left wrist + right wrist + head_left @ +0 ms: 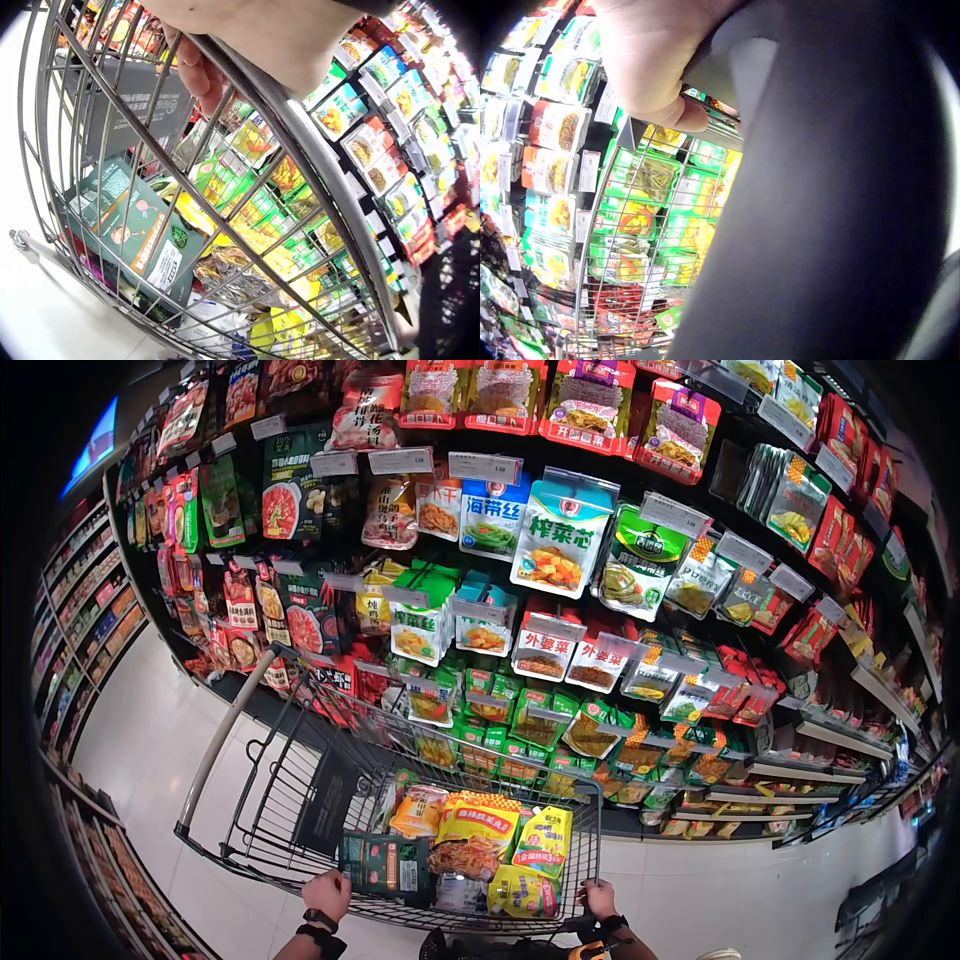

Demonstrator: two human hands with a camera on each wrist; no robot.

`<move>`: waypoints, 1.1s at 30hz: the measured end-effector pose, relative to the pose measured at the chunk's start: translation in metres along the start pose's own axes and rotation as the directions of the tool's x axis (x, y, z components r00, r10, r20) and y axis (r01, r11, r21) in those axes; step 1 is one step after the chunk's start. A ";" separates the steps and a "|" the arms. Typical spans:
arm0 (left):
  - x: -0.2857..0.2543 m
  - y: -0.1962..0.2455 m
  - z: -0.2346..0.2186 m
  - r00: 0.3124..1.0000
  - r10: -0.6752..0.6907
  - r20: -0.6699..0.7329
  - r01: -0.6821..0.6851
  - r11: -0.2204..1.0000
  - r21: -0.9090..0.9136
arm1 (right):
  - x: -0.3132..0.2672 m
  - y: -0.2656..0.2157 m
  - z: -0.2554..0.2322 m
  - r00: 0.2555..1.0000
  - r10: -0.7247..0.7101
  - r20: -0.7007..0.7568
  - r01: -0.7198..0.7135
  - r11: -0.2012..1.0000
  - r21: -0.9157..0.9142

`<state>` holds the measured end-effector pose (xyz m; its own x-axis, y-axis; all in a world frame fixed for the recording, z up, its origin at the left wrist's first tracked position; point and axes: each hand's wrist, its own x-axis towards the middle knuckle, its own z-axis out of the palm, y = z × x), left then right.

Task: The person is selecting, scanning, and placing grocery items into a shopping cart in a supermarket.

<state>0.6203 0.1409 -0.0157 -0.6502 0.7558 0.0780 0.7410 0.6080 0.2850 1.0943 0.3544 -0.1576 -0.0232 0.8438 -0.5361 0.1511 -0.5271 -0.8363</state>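
Observation:
A wire shopping cart (599,835) stands before me in the head view. My left hand (328,895) holds its near rim, and in the left wrist view the fingers (196,71) curl over the bar. At the near right corner my right hand (599,898) grips the rim; a dark shape covers much of the right wrist view. Inside the cart lie a dark green pouch (385,865), a yellow-and-red food packet (475,832), an orange-and-white bag (418,810), a yellow pouch (543,840), another yellow pouch (525,892) and a pale clear bag (460,893).
Beyond the cart rises a display rack of hanging food pouches (563,540) with price tags (485,467). The cart's grey handle (215,740) is at its left end. More shelves (90,600) line the left side. Pale tiled floor (700,880) extends to the right.

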 end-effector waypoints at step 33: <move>0.012 -0.001 0.007 0.997 0.056 -0.056 -0.056 0.998 0.009 | -0.001 -0.034 0.006 0.999 -0.033 0.010 0.034 0.998 -0.049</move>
<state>0.6128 0.1506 -0.0221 -0.6158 0.7740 0.1474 0.7776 0.5670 0.2716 1.0830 0.3710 -0.1299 -0.0377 0.8600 -0.5089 0.1986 -0.4926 -0.8473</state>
